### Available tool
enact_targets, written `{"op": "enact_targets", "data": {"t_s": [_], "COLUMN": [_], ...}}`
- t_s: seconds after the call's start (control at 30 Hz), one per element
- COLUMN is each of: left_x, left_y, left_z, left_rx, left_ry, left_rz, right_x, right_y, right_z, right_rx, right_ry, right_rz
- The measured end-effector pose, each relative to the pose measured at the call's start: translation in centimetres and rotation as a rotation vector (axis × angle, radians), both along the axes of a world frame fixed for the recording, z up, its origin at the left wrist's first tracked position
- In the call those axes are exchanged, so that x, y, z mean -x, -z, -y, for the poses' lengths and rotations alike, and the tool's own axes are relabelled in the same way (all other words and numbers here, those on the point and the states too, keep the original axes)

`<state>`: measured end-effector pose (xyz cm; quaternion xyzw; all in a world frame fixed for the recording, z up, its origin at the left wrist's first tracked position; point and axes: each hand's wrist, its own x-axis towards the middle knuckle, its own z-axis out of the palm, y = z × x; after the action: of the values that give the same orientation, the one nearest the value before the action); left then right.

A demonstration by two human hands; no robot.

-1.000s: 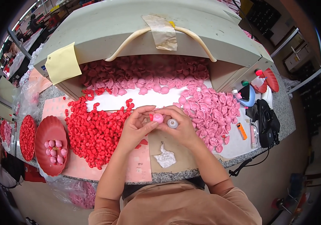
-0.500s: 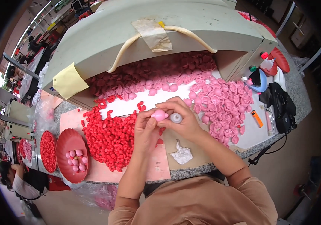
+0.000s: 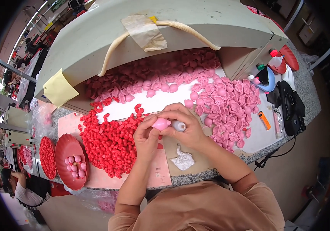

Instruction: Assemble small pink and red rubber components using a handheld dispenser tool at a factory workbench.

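While your left hand [image 3: 146, 135] pinches a rounded pink piece [image 3: 160, 123] between thumb and fingers, your right hand [image 3: 189, 129] meets it at three o'clock, curled fingers also gripping a small whitish bottle [image 3: 179, 126]. That pink piece sits between your two hands, above the work surface. From it, a heap of red pieces [image 3: 109, 148] lies at eight o'clock, with a scalloped red tray [image 3: 66, 145] farther out that way. Pink petal-shaped pieces [image 3: 228, 111] spread at three o'clock, an orange lighter [image 3: 264, 120] beyond them. Crumpled white tissue [image 3: 183, 160] rests at five o'clock.
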<state>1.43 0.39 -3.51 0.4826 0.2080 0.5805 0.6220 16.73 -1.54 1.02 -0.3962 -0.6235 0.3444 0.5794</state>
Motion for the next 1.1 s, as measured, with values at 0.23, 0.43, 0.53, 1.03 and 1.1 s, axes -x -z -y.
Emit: {"op": "enact_targets", "data": {"t_s": [0.23,0.43,0.53,1.03,1.1], "left_x": [-0.9,-1.0,-0.3,-0.1,0.2], "left_y": [-1.0,-1.2,-0.5,-1.9,-1.5], "left_z": [0.7,-0.3,-0.5,-1.0,-0.9], "left_rx": [0.048,0.129,0.181,0.151,0.146], "left_ry": [-0.010,0.054,0.131,0.209,0.217], "left_rz": [0.011,-0.032,-0.071,-0.052,-0.075], "right_x": [-0.4,-0.4,-0.1,-1.8,-1.5], "right_y": [-0.4,0.6,0.8,-0.2,-0.6], "right_z": [0.5,-0.3,-0.2,-0.2,0.0], "right_rx": [-0.041,0.101,0.121,-0.024,0.090], "right_ry": [0.058,0.074,0.083,-0.024,-0.064], "right_rz": [0.090,0.005,-0.204,0.209,0.025]}}
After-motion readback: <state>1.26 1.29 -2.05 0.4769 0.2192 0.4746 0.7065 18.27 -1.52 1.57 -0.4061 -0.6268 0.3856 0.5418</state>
